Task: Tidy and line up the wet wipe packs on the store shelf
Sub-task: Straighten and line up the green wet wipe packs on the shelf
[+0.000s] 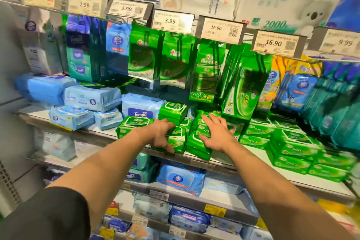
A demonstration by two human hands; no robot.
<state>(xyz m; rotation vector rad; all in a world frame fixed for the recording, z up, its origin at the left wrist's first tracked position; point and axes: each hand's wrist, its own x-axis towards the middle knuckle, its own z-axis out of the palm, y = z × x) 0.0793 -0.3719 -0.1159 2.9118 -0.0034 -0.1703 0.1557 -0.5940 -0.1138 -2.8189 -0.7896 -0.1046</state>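
Now squaring green wipe packs (176, 138) | left hand (159, 132) fingers curl round one, right hand (216, 134) lies flat on neighbour (198, 142) | next: likely push both flush along shelf (253, 154) edge.

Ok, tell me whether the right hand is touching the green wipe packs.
Touching. The head view shows the right hand lying flat, fingers spread, on top of the green wipe packs at the shelf's front edge.

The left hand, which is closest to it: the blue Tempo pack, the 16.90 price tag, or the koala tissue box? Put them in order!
From the left hand, nearest first:
1. Blue plastic Tempo wipe pack, on the same shelf, just up and left.
2. White 16.90 price tag, on the rail above, to the right.
3. White koala tissue box, top shelf, far right.
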